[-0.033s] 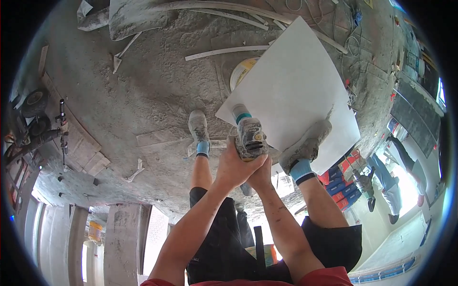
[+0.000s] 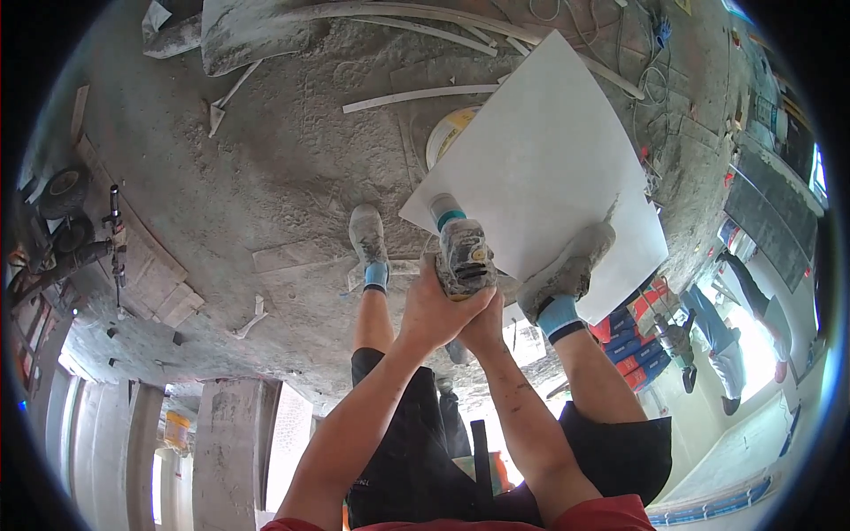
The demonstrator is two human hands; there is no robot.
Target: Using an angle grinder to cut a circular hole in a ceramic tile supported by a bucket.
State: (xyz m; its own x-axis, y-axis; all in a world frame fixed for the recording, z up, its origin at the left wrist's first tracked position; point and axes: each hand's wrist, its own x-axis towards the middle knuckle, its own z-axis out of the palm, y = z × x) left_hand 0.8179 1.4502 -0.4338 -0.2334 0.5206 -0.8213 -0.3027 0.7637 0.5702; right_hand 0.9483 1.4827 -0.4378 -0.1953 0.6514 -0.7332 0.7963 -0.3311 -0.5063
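Observation:
A dusty handheld power tool (image 2: 465, 257) with a silver cylindrical end and teal band points away from me, its tip over the left corner of a large white board (image 2: 540, 142). My left hand (image 2: 434, 310) is closed round the tool's near end. My right hand (image 2: 482, 327) grips it from behind and below, its fingers partly hidden. The board rests over a white-and-yellow bucket (image 2: 447, 133), which it mostly covers. My right shoe (image 2: 567, 265) presses on the board; my left shoe (image 2: 367, 234) is on the dusty concrete floor (image 2: 266, 186) beside it.
Pale strips (image 2: 416, 96) and cables (image 2: 655, 84) lie beyond the board. At far left are a wheeled machine (image 2: 66, 212) and a long tool (image 2: 117, 239). Red and blue packages (image 2: 629, 345) and another power tool (image 2: 673, 345) sit at right, near two people (image 2: 717, 345). Concrete pillars (image 2: 221, 442) stand lower left.

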